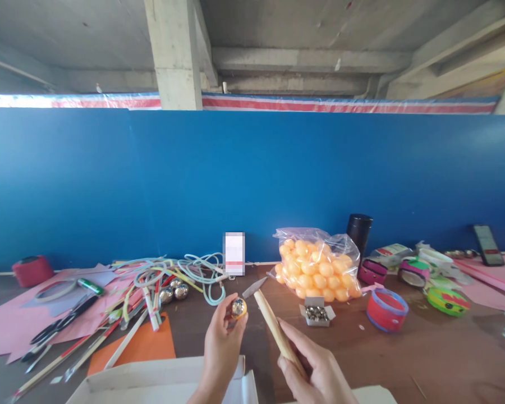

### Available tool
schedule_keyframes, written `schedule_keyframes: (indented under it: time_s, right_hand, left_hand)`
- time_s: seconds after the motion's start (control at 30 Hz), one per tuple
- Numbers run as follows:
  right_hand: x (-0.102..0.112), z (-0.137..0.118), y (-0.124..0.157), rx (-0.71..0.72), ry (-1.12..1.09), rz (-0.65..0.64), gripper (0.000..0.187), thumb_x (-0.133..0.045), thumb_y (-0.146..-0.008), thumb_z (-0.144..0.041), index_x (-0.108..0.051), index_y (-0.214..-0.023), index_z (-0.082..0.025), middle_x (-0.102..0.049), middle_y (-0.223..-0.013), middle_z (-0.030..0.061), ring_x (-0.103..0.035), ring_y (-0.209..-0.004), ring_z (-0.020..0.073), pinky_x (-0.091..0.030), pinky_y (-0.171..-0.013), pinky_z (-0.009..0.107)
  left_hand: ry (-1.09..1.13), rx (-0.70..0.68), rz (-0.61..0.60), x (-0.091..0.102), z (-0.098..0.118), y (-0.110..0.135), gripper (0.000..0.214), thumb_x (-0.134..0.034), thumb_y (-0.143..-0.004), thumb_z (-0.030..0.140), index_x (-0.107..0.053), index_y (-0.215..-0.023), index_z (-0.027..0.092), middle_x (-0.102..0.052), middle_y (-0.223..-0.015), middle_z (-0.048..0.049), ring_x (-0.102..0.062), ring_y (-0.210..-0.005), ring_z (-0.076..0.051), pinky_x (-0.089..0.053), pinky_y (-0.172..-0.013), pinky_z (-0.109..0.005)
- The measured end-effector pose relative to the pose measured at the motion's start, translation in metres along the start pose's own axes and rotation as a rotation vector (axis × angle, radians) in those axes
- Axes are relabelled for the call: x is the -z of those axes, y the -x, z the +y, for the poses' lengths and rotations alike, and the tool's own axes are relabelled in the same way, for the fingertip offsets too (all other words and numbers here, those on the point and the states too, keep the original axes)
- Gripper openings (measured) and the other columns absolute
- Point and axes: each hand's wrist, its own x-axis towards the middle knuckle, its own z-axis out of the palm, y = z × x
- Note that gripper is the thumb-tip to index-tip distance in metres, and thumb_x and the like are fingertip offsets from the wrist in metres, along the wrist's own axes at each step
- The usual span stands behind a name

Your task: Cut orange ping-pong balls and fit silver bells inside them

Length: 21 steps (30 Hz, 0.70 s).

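My left hand (224,339) is closed, pinching a small shiny round piece (238,307) with an orange-yellow rim between thumb and fingers; its exact kind I cannot make out. In my right hand (313,365) is a hammer (273,325), gripped by its pale wooden handle. The hammer's pointed metal head is raised just right of the shiny piece, apart from it. Beyond the hammer stands an open small box (317,313) of little metal pieces. Behind that box sits a clear plastic bag (315,269) of orange balls. A white box (151,381) lies below my left hand.
At left lie scissors (63,322), pink paper (8,331), an orange sheet (160,339), coiled pale-blue cord (212,275) and silver balls (180,290). To the right are a red tape roll (387,310), a black canister (359,233) and a phone (488,245). A blue partition (252,179) stands behind.
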Motion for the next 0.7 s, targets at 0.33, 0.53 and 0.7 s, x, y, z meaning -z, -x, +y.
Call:
schedule_keyframes:
  time_s: [0.33,0.53,0.7]
  right_hand:
    - [0.0029,0.0075,-0.0005,0.084,0.095,-0.101,0.048,-0.051,-0.082,-0.024,-0.051,-0.129,-0.017,-0.066,-0.117,0.0113,-0.065,-0.097,0.0222,-0.051,-0.088,0.028]
    - [0.0026,0.0073,-0.0001,0.103,0.119,-0.098,0.048,-0.051,-0.081,-0.021,-0.051,-0.129,-0.017,-0.067,-0.116,0.0106,-0.066,-0.098,0.0225,-0.051,-0.087,0.028]
    - [0.0033,0.008,-0.0007,0.089,0.123,-0.138,0.05,-0.051,-0.08,-0.02,-0.051,-0.13,-0.015,-0.065,-0.119,0.0105,-0.064,-0.102,0.0223,-0.05,-0.09,0.028]
  left_hand:
    - [-0.038,0.004,0.003,-0.0022,0.0059,0.0017,0.048,-0.066,-0.067,0.039,-0.058,-0.11,0.02,-0.067,-0.102,-0.0082,-0.067,-0.083,-0.021,-0.054,-0.071,-0.029]
    - [-0.048,0.0,0.002,-0.002,0.0049,0.0017,0.047,-0.067,-0.066,0.039,-0.06,-0.108,0.021,-0.067,-0.101,-0.0075,-0.067,-0.083,-0.02,-0.054,-0.069,-0.029]
    - [-0.055,-0.001,0.019,-0.0032,0.0042,0.0006,0.046,-0.066,-0.065,0.04,-0.06,-0.106,0.021,-0.068,-0.098,-0.0066,-0.067,-0.079,-0.019,-0.054,-0.067,-0.028]
